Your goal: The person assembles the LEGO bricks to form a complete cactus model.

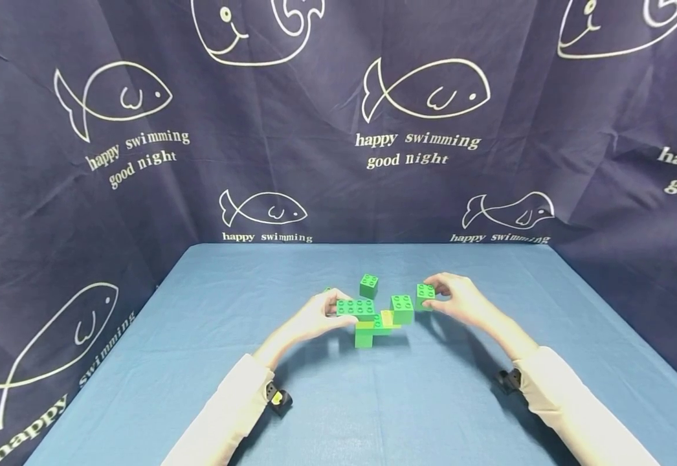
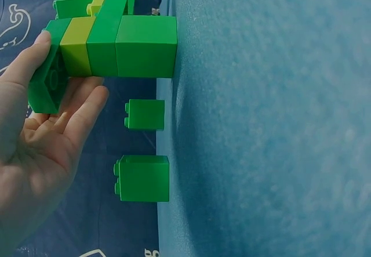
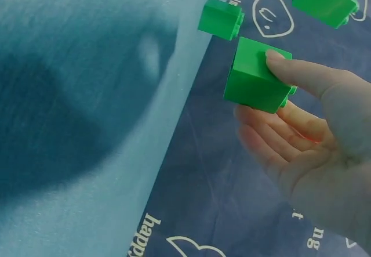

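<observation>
Brick assembly [image 1: 365, 325], mid-surface, steadied by the left hand [image 1: 325, 315]: thumb on one side of the top 2x4 green brick [image 1: 355, 307], fingers on the other, gripping it. Under that, in order: yellow-green layer [image 2: 76, 47], green layer [image 2: 108, 42], green leg block [image 2: 146, 47]. Can't tell if the leg touches the surface [image 1: 373, 414]. The green layer runs out to the right; yellow brick [image 1: 387, 317] on it, green 2x2 brick [image 1: 402, 309] at the far right end.

Right hand [image 1: 457, 298] pinches a separate green 2x2 brick [image 3: 259, 77] between thumb and fingertips, studs up, lifted off the surface. It's just right of the assembly, not touching it.

Loose parts: one green 2x2 brick [image 1: 369, 285] standing behind the assembly; second loose green brick [image 2: 144, 178] mostly hidden behind the left hand in the head view, clear from the left wrist.

Backdrop: navy fish-print curtain [image 1: 327, 149]. Pale sleeves [image 1: 224, 408], black device on each wrist [image 1: 280, 399].
</observation>
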`<state>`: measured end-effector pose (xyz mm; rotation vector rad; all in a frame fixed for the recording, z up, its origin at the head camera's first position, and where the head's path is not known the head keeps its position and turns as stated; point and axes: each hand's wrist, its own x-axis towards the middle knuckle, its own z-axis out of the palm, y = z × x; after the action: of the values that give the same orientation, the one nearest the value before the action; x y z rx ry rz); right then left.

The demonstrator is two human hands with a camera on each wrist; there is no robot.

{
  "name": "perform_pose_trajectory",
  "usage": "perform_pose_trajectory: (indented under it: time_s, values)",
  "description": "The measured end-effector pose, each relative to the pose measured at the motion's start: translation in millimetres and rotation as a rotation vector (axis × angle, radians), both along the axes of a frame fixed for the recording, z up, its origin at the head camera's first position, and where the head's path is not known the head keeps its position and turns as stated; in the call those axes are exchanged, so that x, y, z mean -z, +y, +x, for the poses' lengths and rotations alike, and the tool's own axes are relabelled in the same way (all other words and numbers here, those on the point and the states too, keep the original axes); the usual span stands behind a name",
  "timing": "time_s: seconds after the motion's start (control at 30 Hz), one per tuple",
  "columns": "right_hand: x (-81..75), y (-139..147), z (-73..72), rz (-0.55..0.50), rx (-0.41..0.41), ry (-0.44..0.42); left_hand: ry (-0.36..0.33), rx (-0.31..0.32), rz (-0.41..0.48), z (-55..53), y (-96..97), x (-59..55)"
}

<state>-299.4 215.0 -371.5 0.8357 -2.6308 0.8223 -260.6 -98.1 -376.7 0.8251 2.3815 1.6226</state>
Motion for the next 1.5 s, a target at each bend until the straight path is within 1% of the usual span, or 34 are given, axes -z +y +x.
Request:
perform_pose_trajectory:
  time_s: [0.1, 0.2, 0.47, 0.77, 0.97, 1.17, 1.37, 1.5]
  values:
    - [-2.8, -0.2, 2.1, 0.004, 0.012, -0.012, -0.008, 0.005, 0.003, 1.6, -0.4, 0.1]
    - [-5.9, -0.5, 3.8, 0.005, 0.006, -0.005, -0.013, 0.009, 0.007, 2.3, -0.5, 0.4]
    - [-11.8, -2.9, 8.8, 0.001, -0.021, 0.054, -0.009, 0.001, 0.011, 1.2, -0.4, 1.5]
    - [-26.9, -9.7, 18.2, -0.023, -0.06, 0.136, -0.02, 0.009, 0.026, 0.3, -1.3, 3.0]
    - [-34.0, -11.8, 21.8, -0.029, -0.064, 0.153, -0.011, 0.008, 0.028, -0.2, -1.1, 3.2]
    - [-39.0, -13.7, 23.8, -0.038, -0.057, 0.149, -0.012, 0.006, 0.019, 0.5, -1.0, 2.5]
    - [-42.5, -16.1, 24.8, -0.04, -0.042, 0.144, -0.02, 0.004, 0.012, 0.5, -1.0, 2.7]
    - [-45.0, -18.3, 24.1, -0.06, -0.051, 0.16, -0.012, 0.004, 0.016, 0.0, -0.8, 2.9]
